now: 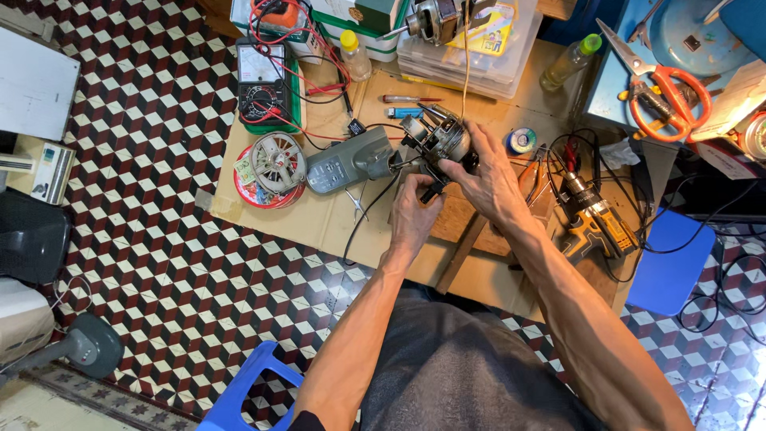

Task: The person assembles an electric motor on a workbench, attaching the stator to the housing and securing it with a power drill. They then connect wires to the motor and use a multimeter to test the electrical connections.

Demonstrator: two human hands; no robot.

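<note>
In the head view, a small electric motor (pixel 437 140) with exposed windings and a metal frame sits just above the centre of the frame, held over a sheet of cardboard (pixel 319 215) spread on the patterned tile floor (pixel 159 263). The left hand (pixel 413 214) comes up from below and closes its fingers around the motor's lower end, while the right hand (pixel 487 182) lies over the motor's right side, fingers curled against its housing, so both hands grip the same part. A grey plastic housing (pixel 351 161) lies just left of the motor, joined to it by dark wires. Further left a round red tin (pixel 270 169) carries a finned metal rotor part. In the upper left of the cardboard sits an analogue multimeter (pixel 262 80) with red and black leads (tangled across the top edge). A small bottle with a yellow cap (pixel 354 54) stands beside it. To the right of the hands a yellow-and-black cordless drill (pixel 597 219) lies on its side, and orange-handled scissors (pixel 664 94) rest in the upper right. A blue plastic stool (pixel 247 391) shows at the bottom edge.
</note>
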